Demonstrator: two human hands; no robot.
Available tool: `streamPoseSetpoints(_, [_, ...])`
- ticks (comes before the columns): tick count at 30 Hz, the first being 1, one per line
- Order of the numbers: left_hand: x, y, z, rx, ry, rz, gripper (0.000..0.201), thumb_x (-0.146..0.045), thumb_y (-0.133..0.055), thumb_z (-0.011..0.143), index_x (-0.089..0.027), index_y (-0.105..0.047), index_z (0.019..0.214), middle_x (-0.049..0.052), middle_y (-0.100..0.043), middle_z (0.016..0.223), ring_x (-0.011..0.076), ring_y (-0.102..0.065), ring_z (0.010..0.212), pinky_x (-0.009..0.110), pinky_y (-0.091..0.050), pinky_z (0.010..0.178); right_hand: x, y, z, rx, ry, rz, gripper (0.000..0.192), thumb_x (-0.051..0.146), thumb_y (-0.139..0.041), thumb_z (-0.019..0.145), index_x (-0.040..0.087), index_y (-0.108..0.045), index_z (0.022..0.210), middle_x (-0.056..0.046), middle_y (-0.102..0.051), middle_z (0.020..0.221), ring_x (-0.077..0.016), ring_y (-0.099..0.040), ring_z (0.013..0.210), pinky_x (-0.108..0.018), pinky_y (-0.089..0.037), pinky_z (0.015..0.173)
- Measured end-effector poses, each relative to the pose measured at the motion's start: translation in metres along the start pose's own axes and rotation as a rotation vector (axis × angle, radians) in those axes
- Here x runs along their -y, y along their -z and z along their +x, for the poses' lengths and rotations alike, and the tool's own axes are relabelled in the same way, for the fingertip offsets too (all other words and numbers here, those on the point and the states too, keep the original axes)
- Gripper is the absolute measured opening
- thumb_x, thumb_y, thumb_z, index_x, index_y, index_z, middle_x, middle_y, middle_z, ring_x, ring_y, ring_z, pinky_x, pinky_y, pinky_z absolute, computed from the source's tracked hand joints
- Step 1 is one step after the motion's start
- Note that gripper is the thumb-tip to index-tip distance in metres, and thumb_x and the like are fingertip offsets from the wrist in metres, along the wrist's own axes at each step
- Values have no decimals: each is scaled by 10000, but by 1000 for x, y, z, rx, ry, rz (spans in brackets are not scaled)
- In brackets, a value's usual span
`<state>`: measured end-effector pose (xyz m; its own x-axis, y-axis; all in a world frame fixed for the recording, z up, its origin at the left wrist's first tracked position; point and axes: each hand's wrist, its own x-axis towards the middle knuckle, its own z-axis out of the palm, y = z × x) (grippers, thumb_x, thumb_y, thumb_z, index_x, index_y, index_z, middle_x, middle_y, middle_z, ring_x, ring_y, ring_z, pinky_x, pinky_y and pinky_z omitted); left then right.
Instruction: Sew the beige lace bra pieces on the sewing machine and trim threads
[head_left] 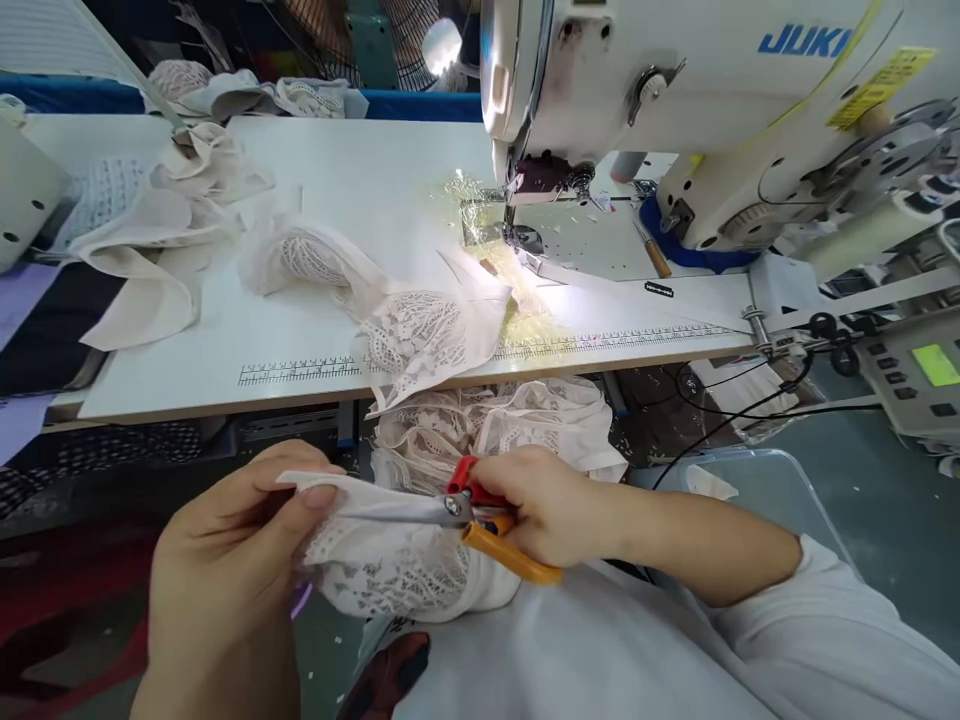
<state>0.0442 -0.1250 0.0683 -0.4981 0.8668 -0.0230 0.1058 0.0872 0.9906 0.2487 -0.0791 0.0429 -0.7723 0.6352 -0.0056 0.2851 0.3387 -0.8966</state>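
We list first one white lace piece [397, 580], held in front of the person's body, below the front edge of the table. Left hand [240, 530]: thumb and forefinger pinched together on the piece's narrow white end. Right hand [547, 505]: fingers closed around the handles of one pair of scissors [453, 507], handles red and orange, the metal blades pointing left along the piece's white strip; we cannot tell whether the blades are parted. Just beyond the scissors, we note a bundle of cream lace pieces [495, 425] hanging at the table edge. On the white worktable [360, 170]: one joined lace length [424, 330], reaching over the front edge; a printed ruler scale [300, 372]; further cream fabric [154, 250] at the left. At the right we record one sewing machine [697, 90], lettered JUKI, its needle area brightly lit; a tool with a wooden handle [658, 258] and, nearer, one black blade [659, 289]. Outermost, we enter a control panel [915, 370] with a green display and, below the table at right, one clear plastic bin [806, 480].
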Motion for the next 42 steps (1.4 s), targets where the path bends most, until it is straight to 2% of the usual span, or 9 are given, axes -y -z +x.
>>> streamPoseSetpoints(5, [24, -2, 13, 164, 41, -115, 115, -105, -727, 551, -195, -656, 564, -24, -604, 643, 94, -495, 540, 187, -346, 423, -25, -6, -1, 33, -90, 135, 157, 114, -638, 660, 197, -554, 763, 34, -602, 720, -114, -533, 628, -191, -388, 555])
streamPoseSetpoints(12, [46, 4, 24, 416, -238, -134, 64, -189, -737, 653, -247, -740, 680, 7, -596, 600, 129, -526, 565, 215, -409, 440, -45, -21, -9, -145, -121, 388, 197, 219, -697, 640, 168, -508, 620, 10, -540, 744, -106, -466, 650, -201, -398, 585])
streamPoseSetpoints(15, [48, 7, 23, 510, -245, -157, 98, -203, -734, 683, -269, -744, 754, 10, -602, 634, 160, -545, 601, 265, -454, 474, -46, -23, -12, -158, -172, 478, 242, 213, -697, 623, 174, -459, 599, 30, -496, 696, -84, -406, 590, -186, -375, 539])
streamPoseSetpoints(23, [45, 9, 17, 406, -160, -91, 38, -232, -752, 680, -245, -721, 697, 9, -654, 666, 177, -597, 666, 286, -506, 582, -42, -22, -15, -204, -234, 479, 274, 189, -659, 598, 184, -387, 574, 39, -436, 677, -79, -356, 587, -181, -352, 521])
streamPoseSetpoints(27, [41, 2, 20, 331, 6, -87, 137, -272, -813, 588, -215, -690, 600, 23, -681, 641, 189, -616, 656, 260, -493, 531, -42, -22, -15, -201, -258, 496, 302, 250, -657, 623, 194, -363, 587, 45, -410, 656, -81, -348, 579, -188, -350, 524])
streamPoseSetpoints(30, [33, -5, 20, 316, 155, -76, 200, -296, -827, 552, -183, -662, 563, 29, -671, 655, 180, -603, 653, 243, -472, 525, -39, -17, -19, -131, -313, 433, 306, 312, -667, 635, 198, -384, 613, 43, -416, 645, -92, -355, 582, -200, -340, 523])
streamPoseSetpoints(34, [23, -13, 20, 477, 328, -43, 209, -323, -759, 619, -154, -637, 604, 1, -589, 635, 123, -519, 560, 221, -409, 499, -35, 4, -30, 3, -343, 212, 348, 465, -633, 684, 200, -408, 696, 14, -448, 700, -120, -380, 612, -232, -342, 549])
streamPoseSetpoints(38, [16, -21, 23, 722, 284, -35, 256, -365, -675, 674, -154, -559, 586, -33, -472, 580, 95, -427, 536, 211, -348, 506, -34, 30, -32, 120, -205, -103, 538, 715, -533, 687, 206, -359, 691, 7, -426, 696, -127, -345, 596, -244, -297, 539])
streamPoseSetpoints(42, [14, -28, 22, 770, 218, 11, 227, -353, -615, 678, -168, -505, 606, -51, -402, 572, 93, -365, 538, 221, -298, 510, -31, 39, -27, 201, -158, -261, 650, 854, -324, 696, 205, -329, 663, 11, -412, 652, -119, -321, 558, -245, -250, 516])
